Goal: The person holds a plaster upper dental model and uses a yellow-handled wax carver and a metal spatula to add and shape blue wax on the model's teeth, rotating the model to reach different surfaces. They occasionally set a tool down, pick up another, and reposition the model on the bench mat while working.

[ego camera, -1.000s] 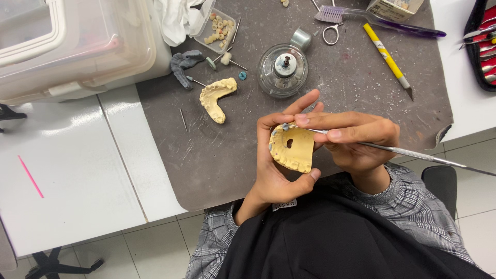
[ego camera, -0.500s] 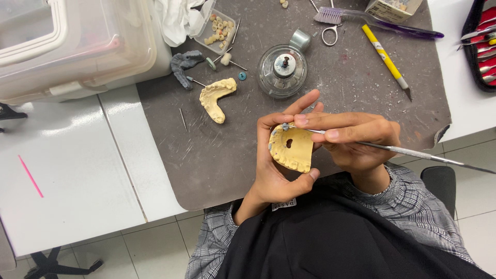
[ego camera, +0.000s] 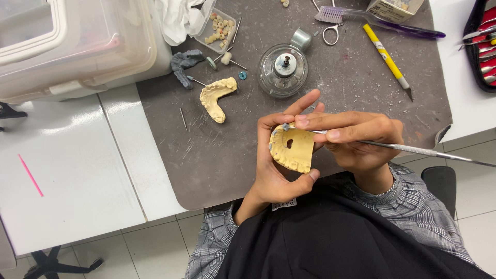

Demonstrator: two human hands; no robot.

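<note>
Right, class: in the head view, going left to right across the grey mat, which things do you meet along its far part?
Grey plaster jaw model → small clear tray of teeth → round glass burner → small scissors → yellow-handled knife.

1 head-worn camera looks steeply down from close above onto the grey mat [ego camera: 217,165] and the person's lap.

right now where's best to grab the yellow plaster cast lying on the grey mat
Take the plaster cast across its curved front arch, coming straight down from above. It lies flat with its open end toward the near edge of the mat, and the small burs crowd its far side.
</note>
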